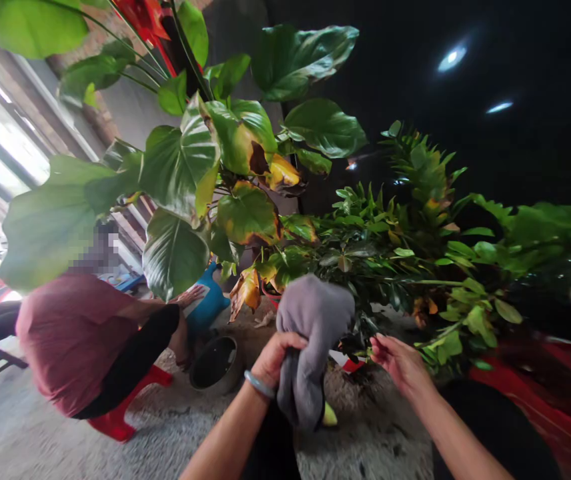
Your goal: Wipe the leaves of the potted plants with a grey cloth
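My left hand (278,363), with a pale bangle at the wrist, is closed on a bunched grey cloth (310,320). The cloth bulges above my fist and hangs down below it. To the right, my right hand (398,360) has thumb and fingers pinched together at a small dark leaf (363,340) low on the leafy plant (365,267). The fingertips meet the leaf's edge; how firmly they hold it is hard to see. Left of this plant rises a large-leaved plant (180,167), some of its leaves yellow and brown-edged.
A person in a pink top (75,333) sits on a red stool (125,407) at left, one hand by a blue container (208,300). A dark bucket (218,363) stands between us. A yellow-green piece (329,415) shows below the cloth.
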Demonstrator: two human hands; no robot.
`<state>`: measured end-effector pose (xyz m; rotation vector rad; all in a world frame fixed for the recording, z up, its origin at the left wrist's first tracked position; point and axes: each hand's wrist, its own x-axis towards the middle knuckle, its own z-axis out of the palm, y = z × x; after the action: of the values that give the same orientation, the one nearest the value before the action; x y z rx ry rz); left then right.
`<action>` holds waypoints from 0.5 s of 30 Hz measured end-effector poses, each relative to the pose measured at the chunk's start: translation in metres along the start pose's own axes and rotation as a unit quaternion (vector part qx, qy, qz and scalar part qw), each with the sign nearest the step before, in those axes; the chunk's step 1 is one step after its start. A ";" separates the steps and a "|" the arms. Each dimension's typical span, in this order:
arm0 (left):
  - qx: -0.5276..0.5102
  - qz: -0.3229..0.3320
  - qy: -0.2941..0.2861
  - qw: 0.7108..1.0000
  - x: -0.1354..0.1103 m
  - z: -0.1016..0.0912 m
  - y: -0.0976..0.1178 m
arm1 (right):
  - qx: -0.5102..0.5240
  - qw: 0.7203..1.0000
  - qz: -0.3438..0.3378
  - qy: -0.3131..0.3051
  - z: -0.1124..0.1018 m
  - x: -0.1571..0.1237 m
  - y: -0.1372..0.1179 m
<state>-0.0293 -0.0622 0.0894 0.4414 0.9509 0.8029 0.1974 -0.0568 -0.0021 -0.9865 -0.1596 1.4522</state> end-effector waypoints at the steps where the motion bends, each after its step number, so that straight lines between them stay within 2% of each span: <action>1: -0.014 0.040 0.001 0.999 0.000 0.007 0.015 | 0.000 1.000 0.000 -0.003 0.001 0.000 0.000; 3: -0.052 0.126 0.012 0.991 0.006 0.025 0.040 | 0.001 1.000 0.001 -0.004 0.003 -0.001 -0.001; 5: -0.075 0.168 0.045 0.982 0.019 0.038 0.050 | 0.001 1.000 0.002 -0.002 0.005 -0.001 -0.001; 7: -0.055 0.131 0.085 0.986 0.032 0.041 0.038 | 0.000 1.000 0.003 0.001 0.005 -0.001 -0.002; 9: 0.000 0.041 0.105 0.994 0.037 0.033 0.012 | -0.002 1.000 0.004 0.004 0.005 -0.001 -0.002; 11: 0.062 -0.039 0.083 0.994 0.032 0.021 -0.015 | -0.004 1.000 0.003 0.004 0.004 -0.001 -0.001; 12: 0.089 -0.056 0.057 0.993 0.027 0.016 -0.024 | -0.003 1.000 0.000 0.002 0.003 -0.002 0.000; 13: 0.109 -0.056 0.023 0.992 0.021 0.013 -0.028 | -0.001 1.000 -0.003 -0.002 0.003 -0.002 0.001; 15: 0.121 -0.004 -0.054 0.991 0.009 0.017 -0.020 | 0.002 1.000 -0.008 -0.007 0.003 -0.002 0.003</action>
<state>-0.0035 -0.0681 0.0800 0.6849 0.9528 0.6510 0.1928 -0.0578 -0.0010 -0.9699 -0.1740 1.4443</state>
